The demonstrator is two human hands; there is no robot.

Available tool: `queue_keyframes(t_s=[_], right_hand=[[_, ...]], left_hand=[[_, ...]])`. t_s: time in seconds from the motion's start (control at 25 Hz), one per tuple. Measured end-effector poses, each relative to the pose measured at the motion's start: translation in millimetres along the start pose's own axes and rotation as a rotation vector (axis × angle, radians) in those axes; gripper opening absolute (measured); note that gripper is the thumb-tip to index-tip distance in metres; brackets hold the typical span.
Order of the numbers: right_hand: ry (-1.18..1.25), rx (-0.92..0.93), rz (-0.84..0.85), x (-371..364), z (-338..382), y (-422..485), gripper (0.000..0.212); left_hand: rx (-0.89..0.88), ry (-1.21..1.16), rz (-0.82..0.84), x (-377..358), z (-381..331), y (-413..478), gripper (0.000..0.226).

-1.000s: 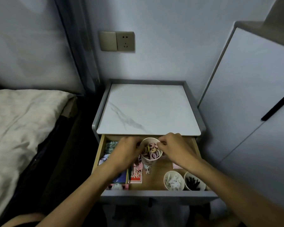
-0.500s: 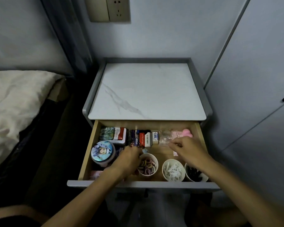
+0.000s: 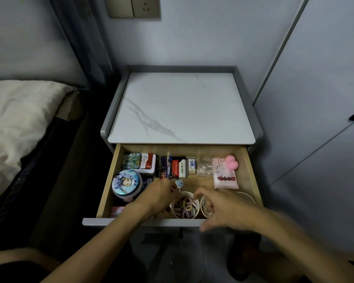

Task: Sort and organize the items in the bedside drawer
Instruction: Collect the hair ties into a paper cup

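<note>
Right hand [image 3: 223,209] hangs spread and slack, holding nothing; left hand [image 3: 159,199] is curled — gripping or not, I can't tell. Between them sits the cup of hair ties [image 3: 185,206], at the drawer [image 3: 110,178] front. Likely light, thin-walled, loose contents — grip the wall below the rim, keep upright. Just beyond the left hand, a keychain charm [image 3: 179,183].

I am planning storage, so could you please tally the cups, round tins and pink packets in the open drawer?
Cups: 3
Round tins: 1
Pink packets: 1
Total: 5
</note>
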State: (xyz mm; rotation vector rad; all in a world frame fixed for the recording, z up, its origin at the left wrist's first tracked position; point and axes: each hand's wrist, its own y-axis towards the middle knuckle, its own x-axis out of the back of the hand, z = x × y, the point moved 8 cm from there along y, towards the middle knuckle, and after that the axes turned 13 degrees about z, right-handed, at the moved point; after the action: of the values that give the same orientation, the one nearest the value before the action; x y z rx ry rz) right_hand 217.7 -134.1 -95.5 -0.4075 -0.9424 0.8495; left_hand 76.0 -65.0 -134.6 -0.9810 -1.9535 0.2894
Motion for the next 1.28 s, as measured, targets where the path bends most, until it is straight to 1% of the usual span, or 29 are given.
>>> queue_keyframes(t_s=[0.12,0.24,0.36,0.48,0.68,0.84,1.0,1.12,1.28], right_hand=[[-0.176,-0.021,-0.011,1,14,1,0.049],[-0.210,-0.022,-0.020,12,18,4,0.040],[-0.234,-0.017,-0.093,32,18,12,0.033],[-0.313,-0.047,-0.183,59,14,25,0.032],[-0.379,-0.065,-0.283,101,6,50,0.033],[-0.541,-0.036,-0.396,122,12,63,0.030],[-0.594,-0.055,-0.469,138,9,71,0.028],[-0.596,-0.060,-0.488,148,6,77,0.025],[-0.569,-0.082,-0.439,149,5,82,0.021]], left_hand=[[0.006,0.030,-0.091,22,-3,-12,0.025],[-0.016,0.071,-0.158,48,-12,-24,0.028],[-0.012,0.116,-0.216,76,-18,-36,0.027],[-0.008,0.141,-0.273,101,-17,-40,0.023],[0.025,0.154,-0.262,126,-5,-31,0.016],[0.032,0.130,-0.249,136,3,-18,0.017],[0.036,0.140,-0.230,143,5,-9,0.015],[0.037,0.171,-0.206,148,2,-5,0.015],[0.055,0.203,-0.161,152,-4,-7,0.019]])
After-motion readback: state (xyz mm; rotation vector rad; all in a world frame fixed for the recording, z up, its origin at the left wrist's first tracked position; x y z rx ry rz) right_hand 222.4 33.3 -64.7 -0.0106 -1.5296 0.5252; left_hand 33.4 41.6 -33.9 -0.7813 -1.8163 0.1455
